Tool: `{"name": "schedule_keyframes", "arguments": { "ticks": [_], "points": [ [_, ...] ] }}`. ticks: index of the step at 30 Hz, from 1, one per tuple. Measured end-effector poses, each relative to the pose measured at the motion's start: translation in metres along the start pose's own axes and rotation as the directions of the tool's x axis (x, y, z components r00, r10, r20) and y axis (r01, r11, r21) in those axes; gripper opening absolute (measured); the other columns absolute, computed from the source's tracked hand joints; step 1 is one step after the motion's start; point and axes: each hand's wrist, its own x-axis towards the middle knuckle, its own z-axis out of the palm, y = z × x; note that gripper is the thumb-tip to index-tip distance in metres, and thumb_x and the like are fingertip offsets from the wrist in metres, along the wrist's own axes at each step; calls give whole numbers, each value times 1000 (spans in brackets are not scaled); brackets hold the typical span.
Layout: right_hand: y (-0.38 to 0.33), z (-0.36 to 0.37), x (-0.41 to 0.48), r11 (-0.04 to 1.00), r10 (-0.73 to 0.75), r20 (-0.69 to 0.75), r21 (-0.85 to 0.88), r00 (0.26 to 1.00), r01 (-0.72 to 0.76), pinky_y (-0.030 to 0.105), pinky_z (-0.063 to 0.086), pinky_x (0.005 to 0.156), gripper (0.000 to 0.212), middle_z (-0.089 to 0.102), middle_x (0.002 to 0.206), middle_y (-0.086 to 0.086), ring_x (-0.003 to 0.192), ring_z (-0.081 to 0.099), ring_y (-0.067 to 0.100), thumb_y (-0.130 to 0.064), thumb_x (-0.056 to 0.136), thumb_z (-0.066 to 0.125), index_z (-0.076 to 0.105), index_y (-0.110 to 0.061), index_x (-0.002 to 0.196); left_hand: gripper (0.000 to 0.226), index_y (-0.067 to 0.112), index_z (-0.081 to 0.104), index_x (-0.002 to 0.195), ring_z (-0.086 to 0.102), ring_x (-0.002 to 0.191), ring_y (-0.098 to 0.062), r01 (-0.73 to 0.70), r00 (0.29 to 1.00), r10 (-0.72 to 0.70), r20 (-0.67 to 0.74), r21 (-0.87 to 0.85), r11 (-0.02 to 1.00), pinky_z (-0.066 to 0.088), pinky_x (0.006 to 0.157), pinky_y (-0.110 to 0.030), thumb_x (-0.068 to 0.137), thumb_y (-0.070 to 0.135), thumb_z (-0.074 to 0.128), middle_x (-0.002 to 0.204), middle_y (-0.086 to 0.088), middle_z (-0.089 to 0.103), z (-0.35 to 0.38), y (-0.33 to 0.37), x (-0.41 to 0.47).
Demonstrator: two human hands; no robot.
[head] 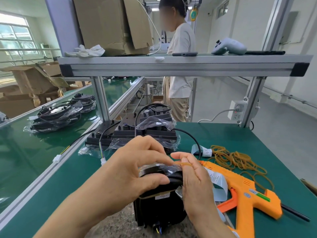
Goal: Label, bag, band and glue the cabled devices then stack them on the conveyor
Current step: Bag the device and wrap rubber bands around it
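A black cabled device (pixel 158 208) in a clear bag stands at the near edge of the green bench (pixel 103 169). My left hand (pixel 139 162) grips its top, thumb on the near side. My right hand (pixel 193 182) pinches a tan rubber band (pixel 178 163) stretched across the device's top; a second loop of the band crosses its front. Loose rubber bands (pixel 240 160) lie to the right, with an orange glue gun (pixel 240 191) and a label strip (pixel 217 183) beside them. More unfinished devices (pixel 151 133) are piled behind. Bagged devices (pixel 56 117) sit on the green conveyor (pixel 25 152) at left.
An aluminium shelf (pixel 185 66) spans overhead, holding a cardboard box (pixel 109 24), white gloves (pixel 85 51), a phone (pixel 185 54) and a grey controller (pixel 229 47). A person (pixel 181 62) stands behind it. A power strip (pixel 237 109) hangs on the right post. Cartons stand at far left.
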Motion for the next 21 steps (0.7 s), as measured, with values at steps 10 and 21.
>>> {"name": "schedule_keyframes", "arguments": {
  "ticks": [10, 21],
  "points": [
    [0, -1, 2, 999, -23, 6, -24, 1000, 23, 49, 55, 80, 34, 72, 82, -3, 84, 66, 17, -39, 86, 34, 67, -39, 93, 21, 19, 65, 80, 56, 77, -18, -190, 978, 206, 18, 463, 865, 52, 64, -43, 93, 33, 56, 85, 6, 58, 15, 21, 21],
    [-6, -4, 2, 996, -35, -4, -80, 999, 35, 10, 44, 59, 36, 68, 81, -15, 70, 59, -2, -13, 103, 38, 65, -31, 87, 17, 28, 75, 96, 58, 88, -3, -125, 992, 127, 19, 352, 927, 52, 74, -35, 83, 35, 65, 95, 20, 58, -6, 8, 11]
  ]
}}
